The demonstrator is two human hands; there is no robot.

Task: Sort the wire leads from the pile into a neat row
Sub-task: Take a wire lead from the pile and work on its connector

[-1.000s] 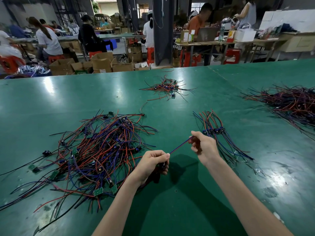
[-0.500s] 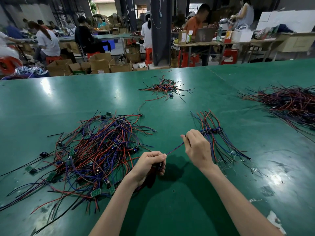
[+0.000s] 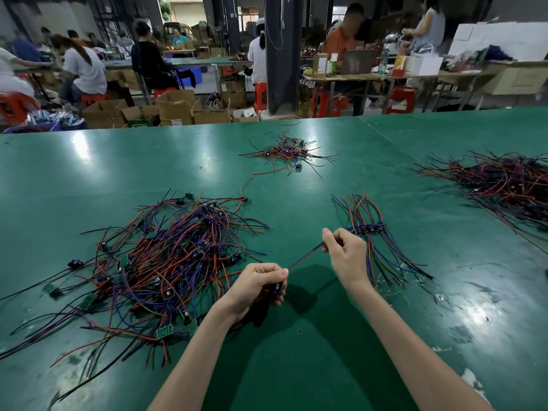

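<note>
In the head view, a lead (image 3: 305, 258) is being held taut just above the green counter (image 3: 326, 366) between two hands. Its near end is being gripped by the left hand (image 3: 258, 287), whose fingers are curled tightly round it and round a small dark part there. Its far end is being pinched between the thumb and fingertips of the right hand (image 3: 345, 256), with the remaining fingers curled in. The lead, blue and red, is being stretched in a straight line that rises from the left hand to the right one. The pile (image 3: 166, 262) of tangled red, blue and black leads is being left on the counter just left of the left hand, with small green boards showing among the strands. The row (image 3: 367, 229) is being kept just beyond the right hand, its dark connectors lined up side by side and its strands fanned out near and far. A small heap (image 3: 284, 152) is being kept farther back, and a big heap (image 3: 510, 185) at the right edge.
</note>
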